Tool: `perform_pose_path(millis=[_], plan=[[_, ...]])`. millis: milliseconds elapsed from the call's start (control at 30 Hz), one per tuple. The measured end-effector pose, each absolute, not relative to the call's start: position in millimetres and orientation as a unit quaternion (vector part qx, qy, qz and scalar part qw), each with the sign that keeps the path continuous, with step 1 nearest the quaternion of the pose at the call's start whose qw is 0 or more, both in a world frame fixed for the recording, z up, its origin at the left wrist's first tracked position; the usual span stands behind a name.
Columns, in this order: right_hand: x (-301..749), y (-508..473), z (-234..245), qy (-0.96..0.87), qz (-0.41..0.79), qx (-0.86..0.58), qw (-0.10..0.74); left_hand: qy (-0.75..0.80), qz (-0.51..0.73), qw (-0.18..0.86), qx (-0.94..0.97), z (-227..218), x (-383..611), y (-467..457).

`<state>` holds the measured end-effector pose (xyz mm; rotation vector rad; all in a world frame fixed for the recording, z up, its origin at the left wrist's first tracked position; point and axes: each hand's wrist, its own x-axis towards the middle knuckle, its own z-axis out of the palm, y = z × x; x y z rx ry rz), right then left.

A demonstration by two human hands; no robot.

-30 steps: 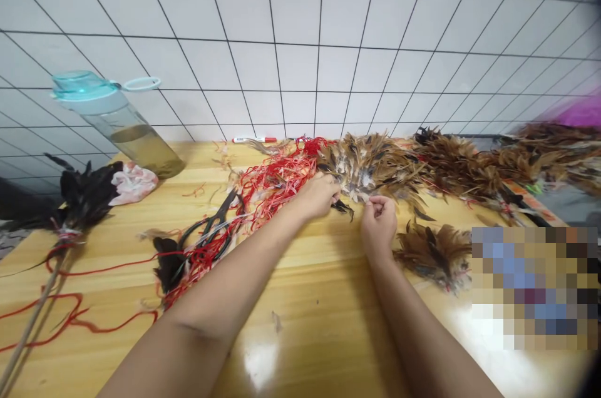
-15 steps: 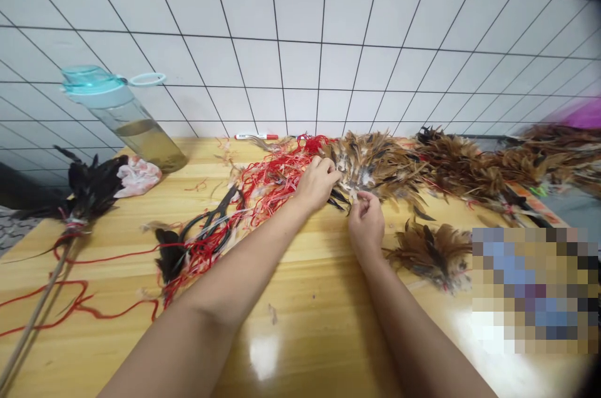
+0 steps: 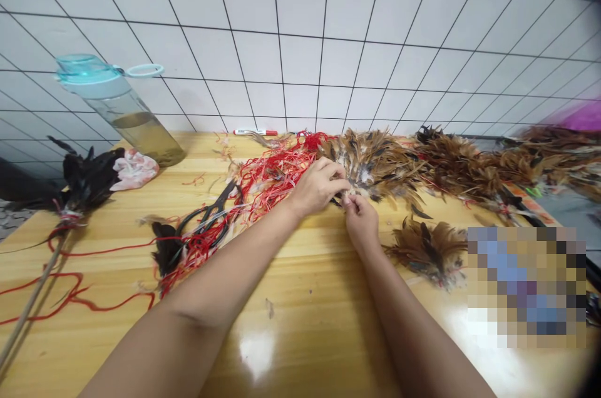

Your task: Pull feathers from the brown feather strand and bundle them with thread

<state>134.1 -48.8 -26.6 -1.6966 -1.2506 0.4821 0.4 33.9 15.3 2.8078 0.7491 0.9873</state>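
My left hand (image 3: 320,186) reaches over the front edge of a pile of brown feathers (image 3: 375,157), its thumb and fingers pinched towards my right hand. Close beside it, my right hand (image 3: 362,218) is closed in a pinch. A small pale tuft of feathers (image 3: 355,193) shows where the two sets of fingertips meet; the fingers partly cover it. Left of the pile lies a tangle of red string (image 3: 272,176), touching the feathers. A smaller bunch of brown feathers (image 3: 429,251) rests on the table to the right of my right hand.
Black scissors (image 3: 206,216) lie among red strands on the left. A stick with black feathers (image 3: 87,182) tied to it is at the far left, near a water bottle (image 3: 141,129). A marker (image 3: 256,132) lies by the tiled wall. More feather bundles (image 3: 469,166) stretch right.
My right hand has moved slightly up and left, and its fingers have closed. My left fingers have reached rightwards to meet it. The view has shifted slightly.
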Motion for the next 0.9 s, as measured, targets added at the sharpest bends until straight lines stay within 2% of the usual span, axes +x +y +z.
perform_pose_path(millis=[133, 233, 333, 533, 667, 900], plan=[[139, -44, -27, -0.418, 0.247, -0.64, 0.596, 0.343, 0.404, 0.11, 0.841, 16, 5, 29], [139, -43, -24, -0.378, 0.265, -0.61, 0.644, 0.337, 0.366, 0.259, 0.828, 11, 13, 27], [138, -43, -25, -0.385, 0.264, -0.605, 0.645, 0.312, 0.331, 0.393, 0.8, 4, 22, 25], [137, -44, -29, -0.43, 0.236, -0.624, 0.608, 0.318, 0.356, 0.543, 0.691, -5, 29, 21], [135, -46, -26, -0.455, 0.219, -0.63, 0.59, 0.297, 0.372, 0.598, 0.644, -6, 29, 22], [134, -45, -23, -0.462, 0.205, -0.634, 0.586, 0.285, 0.412, 0.634, 0.59, -6, 30, 23]])
